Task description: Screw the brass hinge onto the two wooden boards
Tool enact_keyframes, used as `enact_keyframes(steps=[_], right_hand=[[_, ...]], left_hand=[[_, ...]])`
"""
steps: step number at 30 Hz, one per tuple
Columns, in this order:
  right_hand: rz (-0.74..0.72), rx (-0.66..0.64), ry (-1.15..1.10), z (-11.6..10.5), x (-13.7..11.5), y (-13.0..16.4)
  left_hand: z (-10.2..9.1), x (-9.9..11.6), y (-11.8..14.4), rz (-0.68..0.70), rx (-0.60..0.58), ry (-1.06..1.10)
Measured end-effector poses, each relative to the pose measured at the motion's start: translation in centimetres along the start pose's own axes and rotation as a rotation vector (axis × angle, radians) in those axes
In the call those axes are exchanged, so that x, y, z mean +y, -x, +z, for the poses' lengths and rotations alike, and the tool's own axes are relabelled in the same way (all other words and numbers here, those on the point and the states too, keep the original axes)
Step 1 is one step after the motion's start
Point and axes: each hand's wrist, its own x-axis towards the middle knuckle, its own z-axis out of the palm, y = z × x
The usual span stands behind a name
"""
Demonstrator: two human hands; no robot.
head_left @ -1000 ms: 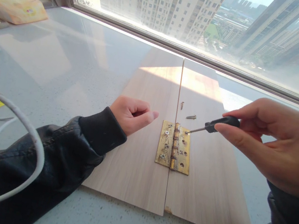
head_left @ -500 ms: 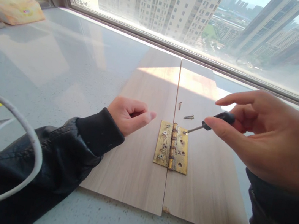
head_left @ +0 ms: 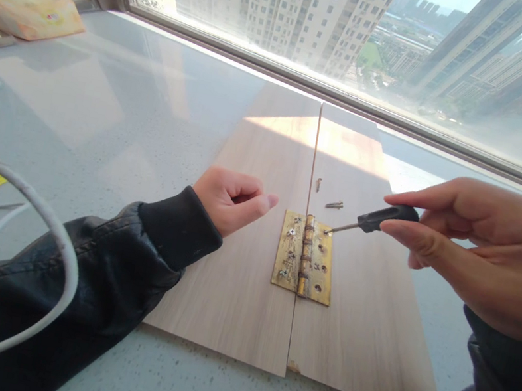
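My left hand (head_left: 236,201) rests on the left wooden board (head_left: 231,305) in a loose fist, thumb against the curled fingers, with nothing seen in it. Between thumb and fingers, my right hand (head_left: 469,246) grips the black handle of a screwdriver (head_left: 378,217). Its tip meets the top hole area of the brass hinge's right leaf, at a shiny screw head. The worn hinge (head_left: 306,257) straddles the seam between the left board and the right wooden board (head_left: 364,355). Several screws sit in its left leaf; lower holes on the right leaf look dark.
Two loose screws, a small one (head_left: 318,184) and a longer one (head_left: 334,204), lie above the hinge. A white cable (head_left: 71,256) loops over my left sleeve. A packet (head_left: 35,14) lies far left on the speckled countertop (head_left: 119,110), beside the window frame (head_left: 215,53).
The fingers of my right hand have closed from a spread hold to a pinch on the screwdriver handle. My view has shifted slightly; the left fist keeps its place on the board.
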Motion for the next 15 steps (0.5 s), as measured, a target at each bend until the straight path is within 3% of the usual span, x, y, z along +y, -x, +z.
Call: enact_keyframes(steps=[3, 9, 13, 15], right_hand=[[-0.04, 0.101, 0.067, 0.3, -1.4, -0.5], [0.049, 0.218, 0.098, 1.0, -2.4, -0.8], [0.136, 0.136, -0.029, 1.2, -2.8, -0.8], [0.106, 0.105, -0.078, 1.0, -2.9, -0.9]], left_hand=[[-0.3, -0.1, -0.1, 0.018, -0.045, -0.014], [-0.6, -0.3, -0.1, 0.007, -0.074, -0.059], [-0.6, -0.3, -0.1, -0.004, -0.082, -0.066], [-0.6, -0.3, -0.1, -0.005, -0.085, -0.065]])
